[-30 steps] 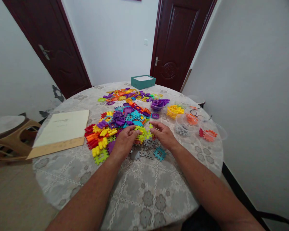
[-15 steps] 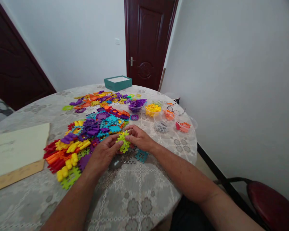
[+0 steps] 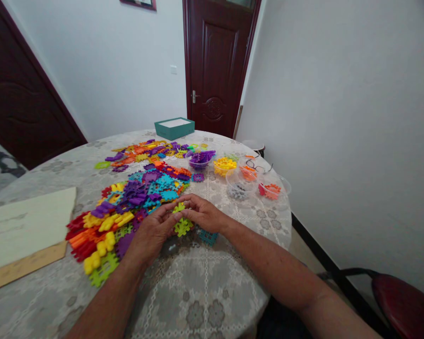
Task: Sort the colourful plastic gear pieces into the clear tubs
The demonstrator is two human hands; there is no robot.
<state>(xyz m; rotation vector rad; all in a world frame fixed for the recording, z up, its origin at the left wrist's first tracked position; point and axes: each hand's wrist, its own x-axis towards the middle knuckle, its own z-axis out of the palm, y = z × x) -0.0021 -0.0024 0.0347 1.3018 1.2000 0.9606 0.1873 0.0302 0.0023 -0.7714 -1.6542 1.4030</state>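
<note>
Over the near part of the tabletop (image 3: 194, 287), just on the near side of a heap of coloured pieces (image 3: 155, 186), both hands are at work on a lime-green notched piece (image 3: 183, 228). Left hand (image 3: 158, 223) and right hand (image 3: 203, 213) each have the grip clamped on it, one from either side — thumbs near each other on the close face, fingers curled behind and partly hidden. Lower teeth show below the thumbs; the upper part is largely covered, so whether it is one piece or two joined, cannot tell. Handling notes, by judgement: pinch near the rim but keep the teeth in sight, so notches can be checked by eye. Even pressure from both thumbs should hold the piece flat; a push from one side alone could twist it or make it slip. Any pressing is best done square to the face, a little at a time, as thin teeth may bend. Wrists want watching too — a teal piece (image 3: 208, 237) lies close by the right wrist, and yellow pieces (image 3: 99, 252) sit beside the left forearm, where a careless sweep might drag them.
</note>
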